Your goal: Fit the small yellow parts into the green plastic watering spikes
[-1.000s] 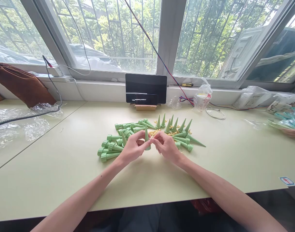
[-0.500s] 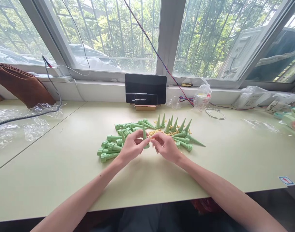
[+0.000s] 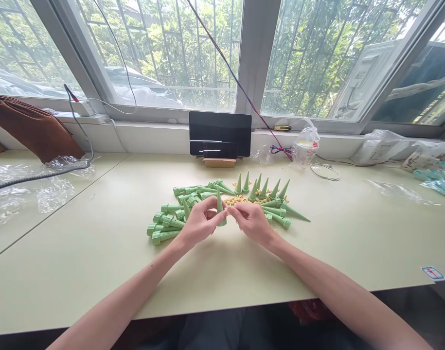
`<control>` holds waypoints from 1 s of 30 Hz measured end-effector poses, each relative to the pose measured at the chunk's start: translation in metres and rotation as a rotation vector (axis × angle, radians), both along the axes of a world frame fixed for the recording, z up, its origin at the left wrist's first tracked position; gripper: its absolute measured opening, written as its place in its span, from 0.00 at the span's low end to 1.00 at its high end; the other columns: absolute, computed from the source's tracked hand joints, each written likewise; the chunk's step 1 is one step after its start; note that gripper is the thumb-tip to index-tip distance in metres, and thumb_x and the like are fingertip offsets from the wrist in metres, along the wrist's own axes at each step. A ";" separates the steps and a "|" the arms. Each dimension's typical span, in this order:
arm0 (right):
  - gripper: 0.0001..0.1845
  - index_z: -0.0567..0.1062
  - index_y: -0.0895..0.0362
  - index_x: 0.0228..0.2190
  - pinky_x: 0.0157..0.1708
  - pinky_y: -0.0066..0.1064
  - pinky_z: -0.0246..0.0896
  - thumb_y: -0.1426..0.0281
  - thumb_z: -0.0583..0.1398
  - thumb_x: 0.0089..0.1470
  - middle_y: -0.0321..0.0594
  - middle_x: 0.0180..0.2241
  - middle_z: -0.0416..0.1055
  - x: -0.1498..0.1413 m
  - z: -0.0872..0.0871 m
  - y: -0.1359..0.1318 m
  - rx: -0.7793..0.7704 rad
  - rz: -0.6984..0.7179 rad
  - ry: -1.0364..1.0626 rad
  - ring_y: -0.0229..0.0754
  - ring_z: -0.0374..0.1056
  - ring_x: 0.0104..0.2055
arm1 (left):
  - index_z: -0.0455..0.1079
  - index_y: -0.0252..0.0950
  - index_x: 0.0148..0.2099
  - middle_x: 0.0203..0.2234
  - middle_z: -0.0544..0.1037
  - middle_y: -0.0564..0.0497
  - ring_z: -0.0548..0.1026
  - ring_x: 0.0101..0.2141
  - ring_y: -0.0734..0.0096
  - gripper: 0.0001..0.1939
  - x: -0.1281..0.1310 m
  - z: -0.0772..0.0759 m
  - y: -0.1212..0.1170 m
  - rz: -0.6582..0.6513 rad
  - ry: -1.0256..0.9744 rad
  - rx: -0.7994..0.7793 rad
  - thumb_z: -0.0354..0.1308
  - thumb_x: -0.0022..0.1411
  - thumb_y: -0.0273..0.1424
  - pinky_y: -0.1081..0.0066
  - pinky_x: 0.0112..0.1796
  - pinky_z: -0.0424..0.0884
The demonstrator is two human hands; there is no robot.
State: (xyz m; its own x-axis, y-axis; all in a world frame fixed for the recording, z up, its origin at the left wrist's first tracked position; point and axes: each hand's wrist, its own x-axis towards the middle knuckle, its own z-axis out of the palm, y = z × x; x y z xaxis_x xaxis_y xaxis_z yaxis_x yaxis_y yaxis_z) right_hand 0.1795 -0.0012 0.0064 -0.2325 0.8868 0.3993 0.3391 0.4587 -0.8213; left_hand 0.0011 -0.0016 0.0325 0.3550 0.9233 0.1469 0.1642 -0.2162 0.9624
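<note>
Green cone (image 3: 220,206) pinched upright in left hand (image 3: 198,224) fingers, right hand (image 3: 252,222) fingers touching it.

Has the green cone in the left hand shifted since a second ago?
No. The green cone stays in the left hand, upright below the black tablet.

Pale green table (image 3: 98,253), green cones (image 3: 171,221), yellow bits (image 3: 232,199), clear plastic (image 3: 32,189), tablet stand (image 3: 219,162)

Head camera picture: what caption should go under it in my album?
Two hands, left hand and right hand, pinch an upright green cone above a pile of green cones on a pale table.
</note>
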 end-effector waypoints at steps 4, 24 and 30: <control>0.18 0.73 0.57 0.30 0.22 0.28 0.55 0.56 0.56 0.62 0.32 0.17 0.62 0.000 0.000 0.000 -0.014 0.011 0.044 0.35 0.58 0.20 | 0.69 0.36 0.39 0.31 0.73 0.53 0.61 0.17 0.83 0.15 0.000 0.000 0.000 0.008 0.007 0.008 0.61 0.60 0.44 0.77 0.16 0.60; 0.18 0.70 0.56 0.27 0.21 0.27 0.56 0.58 0.55 0.63 0.33 0.19 0.64 0.001 -0.006 0.002 -0.032 0.049 0.037 0.34 0.58 0.19 | 0.68 0.36 0.38 0.28 0.70 0.54 0.62 0.17 0.82 0.13 -0.001 0.000 0.000 0.033 0.020 0.002 0.61 0.60 0.41 0.77 0.17 0.61; 0.21 0.71 0.57 0.23 0.22 0.28 0.55 0.57 0.54 0.63 0.33 0.17 0.61 0.000 -0.002 0.001 0.028 0.009 -0.009 0.35 0.58 0.20 | 0.68 0.36 0.38 0.28 0.70 0.54 0.61 0.17 0.83 0.15 -0.001 0.000 0.001 0.022 0.018 -0.001 0.61 0.60 0.43 0.77 0.16 0.62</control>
